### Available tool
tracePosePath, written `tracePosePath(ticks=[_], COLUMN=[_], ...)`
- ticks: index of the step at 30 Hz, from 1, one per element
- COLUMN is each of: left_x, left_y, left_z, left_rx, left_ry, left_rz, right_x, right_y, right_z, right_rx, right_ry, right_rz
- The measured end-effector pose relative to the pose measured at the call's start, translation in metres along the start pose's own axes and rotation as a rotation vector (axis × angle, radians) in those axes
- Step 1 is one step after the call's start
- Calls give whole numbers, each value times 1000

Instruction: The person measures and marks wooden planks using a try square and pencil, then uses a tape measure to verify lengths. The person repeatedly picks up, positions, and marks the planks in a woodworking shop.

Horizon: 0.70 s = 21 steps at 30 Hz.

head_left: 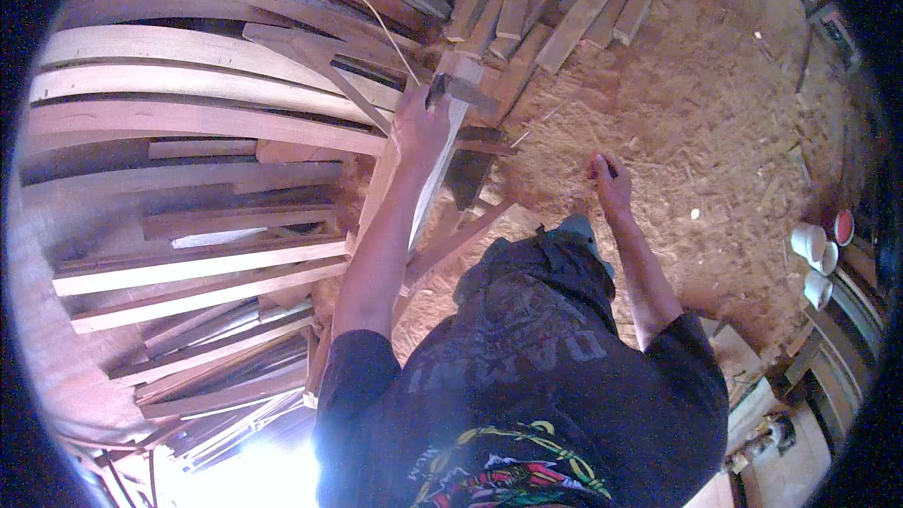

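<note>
A long pale wooden beam (435,174) slopes up and away in front of me, left of the middle. My left hand (421,122) is closed at its upper part, around a small dark tool (437,90). A flat brownish piece (472,94) reaches across the beam beside that tool; whether the two are joined is unclear. Over the sawdust to the right, my right hand (612,186) hangs apart from the beam with its fingers curled. Something small and dark shows at those fingers, too small to name.
Long curved-looking boards (207,122) are stacked along the left. Short wood offcuts (574,23) lie at the far side. Sawdust and shavings (696,132) cover the ground. White tubs (807,241) stand at the right edge, near more timber (842,367).
</note>
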State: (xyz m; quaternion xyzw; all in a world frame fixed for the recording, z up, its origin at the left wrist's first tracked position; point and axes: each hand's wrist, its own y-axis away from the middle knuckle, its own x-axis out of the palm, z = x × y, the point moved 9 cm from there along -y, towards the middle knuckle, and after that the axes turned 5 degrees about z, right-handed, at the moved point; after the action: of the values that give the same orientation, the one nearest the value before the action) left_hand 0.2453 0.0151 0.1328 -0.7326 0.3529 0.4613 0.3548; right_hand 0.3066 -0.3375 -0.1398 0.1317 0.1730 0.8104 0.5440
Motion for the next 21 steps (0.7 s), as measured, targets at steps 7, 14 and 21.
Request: tracePosePath(ticks=[7, 14, 21], left_x=[4, 5, 9], left_y=[-16, -12, -11], left_z=[-11, -1, 6], left_rx=[29, 19, -34], left_ry=[-21, -34, -41], left_rz=[-3, -19, 70], right_x=[-39, -32, -21], right_y=[-28, -37, -50], right_z=[-9, -14, -3], right_rx=[-84, -75, -120], right_ry=[-9, -51, 114], right_rz=[-89, -47, -29])
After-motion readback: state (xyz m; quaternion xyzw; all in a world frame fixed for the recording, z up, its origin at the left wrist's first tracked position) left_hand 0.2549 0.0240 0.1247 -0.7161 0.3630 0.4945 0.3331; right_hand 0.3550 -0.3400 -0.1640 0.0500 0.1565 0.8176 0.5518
